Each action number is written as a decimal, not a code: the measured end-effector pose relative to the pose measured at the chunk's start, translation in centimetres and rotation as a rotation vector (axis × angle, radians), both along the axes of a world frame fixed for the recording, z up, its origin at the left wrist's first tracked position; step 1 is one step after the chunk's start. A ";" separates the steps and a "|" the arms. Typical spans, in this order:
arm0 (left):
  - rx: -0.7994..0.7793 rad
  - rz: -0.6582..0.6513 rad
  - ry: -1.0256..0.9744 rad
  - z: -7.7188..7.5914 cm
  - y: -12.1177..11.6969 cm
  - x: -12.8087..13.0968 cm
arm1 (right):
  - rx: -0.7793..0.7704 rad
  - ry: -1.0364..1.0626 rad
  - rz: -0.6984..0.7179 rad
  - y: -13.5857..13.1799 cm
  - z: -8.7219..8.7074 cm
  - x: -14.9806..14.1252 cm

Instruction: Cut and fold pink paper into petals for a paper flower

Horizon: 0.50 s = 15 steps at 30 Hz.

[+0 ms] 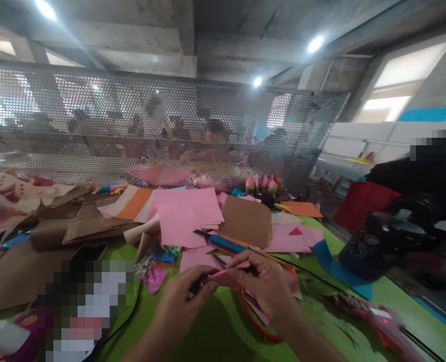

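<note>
Both my hands meet over the front of the green table. My left hand point(192, 291) pinches one end of a small folded pink piece point(223, 274), paper or foam sheet by its look. The other end is between the fingers and thumb of my right hand point(262, 279). Under my right hand lies a pair of scissors with an orange-red handle loop point(260, 329), partly hidden by the hand. Just beyond the fingers rests a blue utility knife point(230, 244) with its dark tip pointing left. Pink sheets point(188, 213) are piled behind it.
A brown sheet point(245, 219) lies beside the pink ones, with more brown paper point(75, 226) at the left. At the right are a pink glue gun point(386, 322) with a cord and a dark container point(366, 246). A perforated metal screen point(132, 125) stands behind; people are beyond it.
</note>
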State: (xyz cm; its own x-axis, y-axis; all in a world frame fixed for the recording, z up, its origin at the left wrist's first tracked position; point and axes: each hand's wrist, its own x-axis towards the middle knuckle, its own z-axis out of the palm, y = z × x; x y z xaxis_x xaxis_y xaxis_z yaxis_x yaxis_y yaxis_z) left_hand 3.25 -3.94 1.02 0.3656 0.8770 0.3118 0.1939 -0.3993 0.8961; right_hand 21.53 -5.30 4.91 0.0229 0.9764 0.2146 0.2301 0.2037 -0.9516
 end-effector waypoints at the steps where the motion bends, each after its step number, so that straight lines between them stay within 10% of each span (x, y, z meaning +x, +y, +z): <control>1: 0.010 -0.003 0.018 -0.1 0.0 0.1 | 0.013 -0.017 0.010 -0.1 -0.1 -0.1; 15: -0.005 0.025 0.070 -0.4 0.2 0.1 | -0.069 0.157 -0.011 0.1 -0.2 0.0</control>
State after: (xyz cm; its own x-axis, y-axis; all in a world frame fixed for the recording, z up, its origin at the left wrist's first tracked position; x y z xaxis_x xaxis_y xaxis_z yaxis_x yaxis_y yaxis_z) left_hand 3.32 -3.74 0.66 0.3640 0.8878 0.2817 0.2657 -0.3888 0.8822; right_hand 21.53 -5.23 4.75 0.0618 0.9882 0.1401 0.0792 0.1351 -0.9877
